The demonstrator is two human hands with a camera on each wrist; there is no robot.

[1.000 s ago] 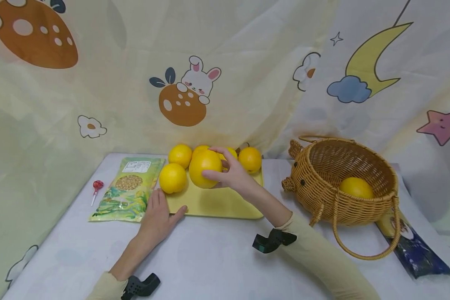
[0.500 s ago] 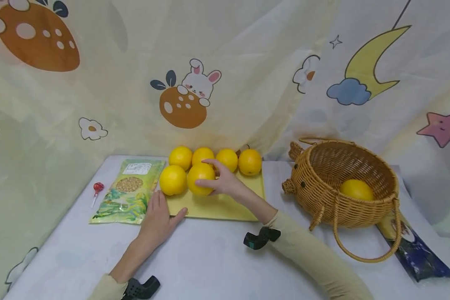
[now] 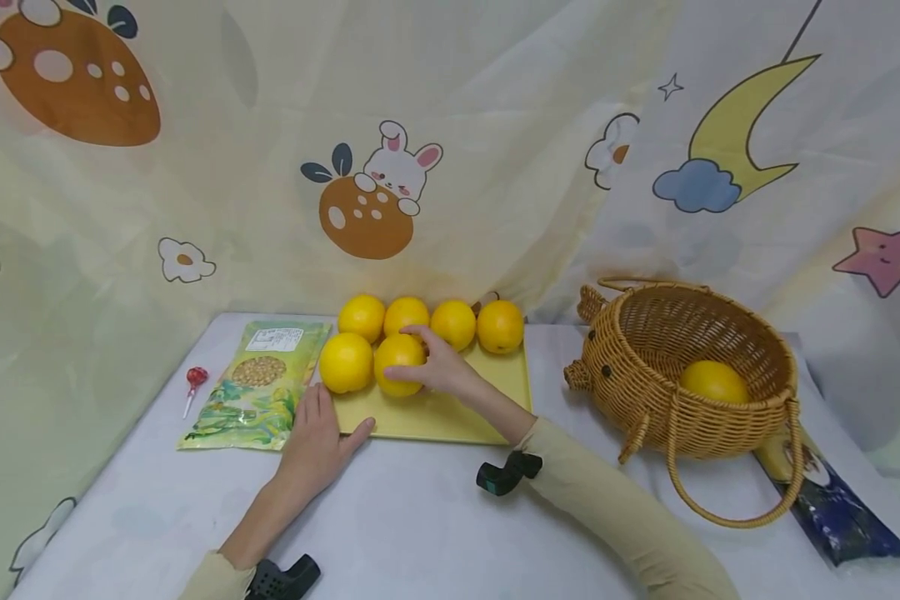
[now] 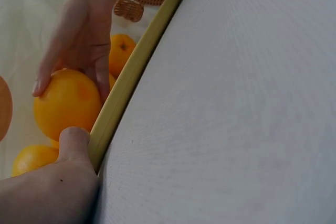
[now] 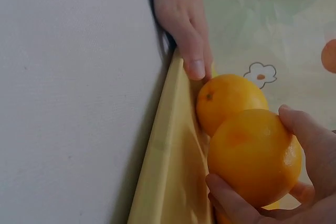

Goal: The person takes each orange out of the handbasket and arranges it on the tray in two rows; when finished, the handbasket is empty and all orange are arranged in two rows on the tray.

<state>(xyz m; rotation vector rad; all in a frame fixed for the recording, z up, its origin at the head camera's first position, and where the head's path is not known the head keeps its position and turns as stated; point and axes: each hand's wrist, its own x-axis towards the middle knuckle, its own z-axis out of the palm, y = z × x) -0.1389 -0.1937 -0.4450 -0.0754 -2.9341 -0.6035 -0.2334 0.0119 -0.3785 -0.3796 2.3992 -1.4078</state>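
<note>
My right hand (image 3: 437, 367) grips an orange (image 3: 399, 360) from its right side, thumb in front and fingers behind, low over the yellow tray (image 3: 450, 421). In the right wrist view that orange (image 5: 254, 156) sits between thumb and fingers, overlapping another orange (image 5: 231, 98). To its left on the tray stands this neighbouring orange (image 3: 346, 362), and several more line the back, such as the orange (image 3: 500, 326) at the far right. My left hand (image 3: 317, 442) rests at the tray's front left corner, fingers straight and thumb spread along the rim.
A pig-shaped wicker basket (image 3: 645, 417) with one orange (image 3: 715, 382) inside stands at the right, its handle hanging forward. Beneath it sticks out a dark blue packet (image 3: 840, 517). On the left lie a green bag (image 3: 258, 375) and a red lollipop (image 3: 196, 377). A printed curtain (image 3: 510, 167) hangs behind.
My right hand has lowered the orange leftward and down to the tray, beside the front left orange; the back row now shows more. My left hand has stayed at the tray corner.
</note>
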